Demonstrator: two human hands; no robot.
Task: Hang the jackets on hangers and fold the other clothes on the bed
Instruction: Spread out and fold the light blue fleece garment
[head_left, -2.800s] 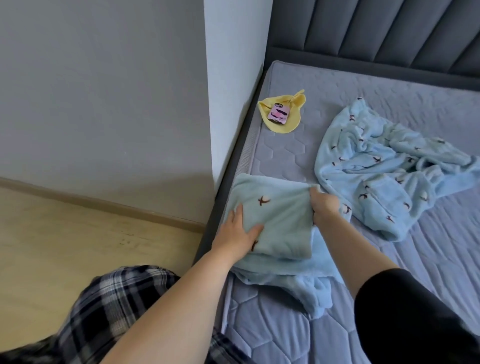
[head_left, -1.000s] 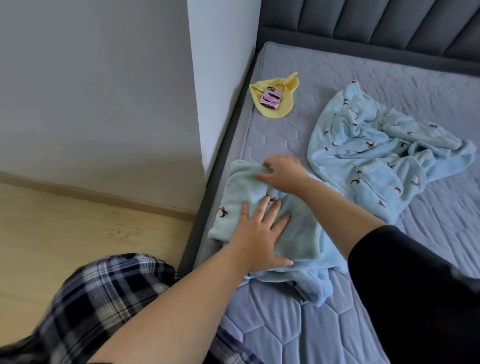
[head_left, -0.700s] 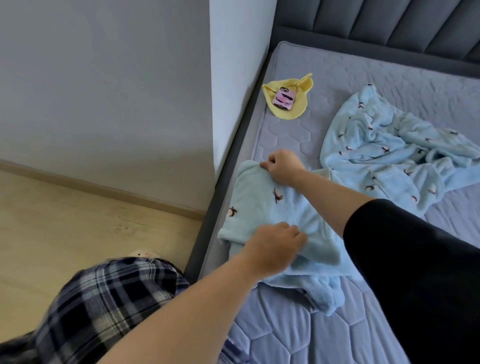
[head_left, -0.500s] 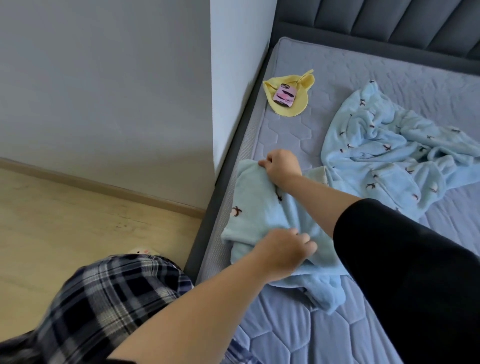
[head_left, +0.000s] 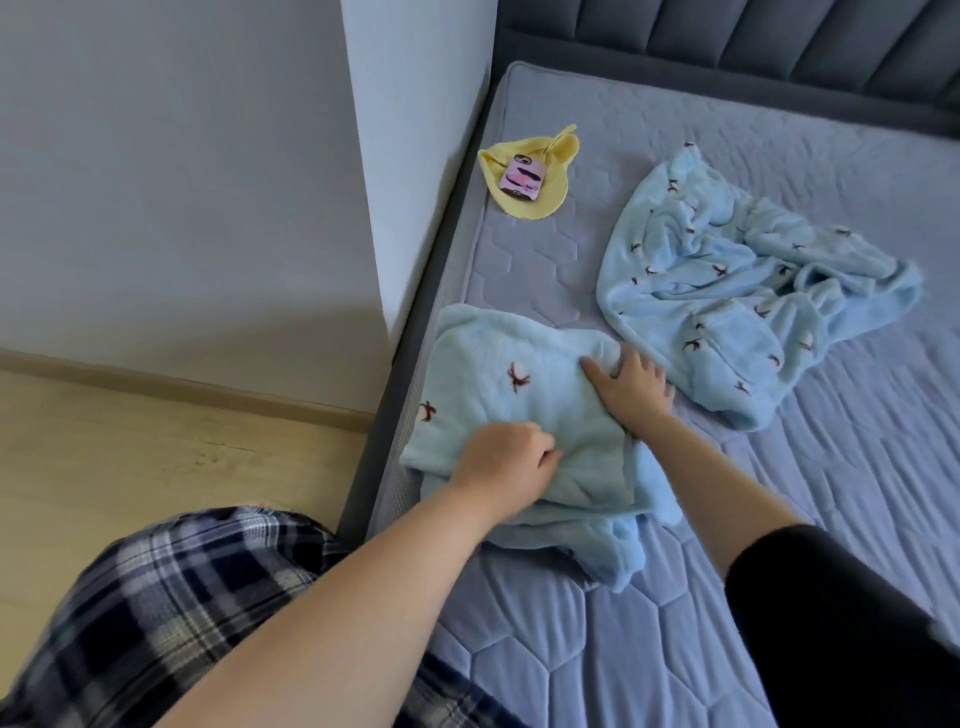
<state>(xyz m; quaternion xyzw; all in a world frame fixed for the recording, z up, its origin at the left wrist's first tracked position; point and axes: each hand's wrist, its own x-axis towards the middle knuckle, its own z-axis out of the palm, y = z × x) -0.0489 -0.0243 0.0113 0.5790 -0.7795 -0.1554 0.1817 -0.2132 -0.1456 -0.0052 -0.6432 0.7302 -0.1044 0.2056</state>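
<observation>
Here, two pale blue fleece garments with small dark red motifs lie on one grey quilted mattress (head_left: 810, 519). The folded garment (head_left: 519, 395) sits at the mattress's left edge, near a wall corner. The crumpled garment (head_left: 727, 291) lies loose just beside it, to the right. One yellow cloth (head_left: 553, 182) lies farther up, toward the headboard (head_left: 779, 41). On it rests one small pink rectangular object (head_left: 521, 178), too small to identify.

Two bare hands rest on the folded garment. The left hand (head_left: 506, 462) reaches in from below, knuckles up, its fingers curled tight and pinching the fleece near the lower edge. The right hand (head_left: 631, 387) lies palm down at the garment's right side. Its fingers are fairly straight and slightly spread, its thumb points left, and it presses the fabric flat.

The garment's lower layers bunch out beneath the left forearm and are partly hidden. A black sleeve (head_left: 831, 623) on the right arm is cut off at the bottom right. Plaid trousers (head_left: 156, 623) at the bottom left are blurred and cut off too.
</observation>
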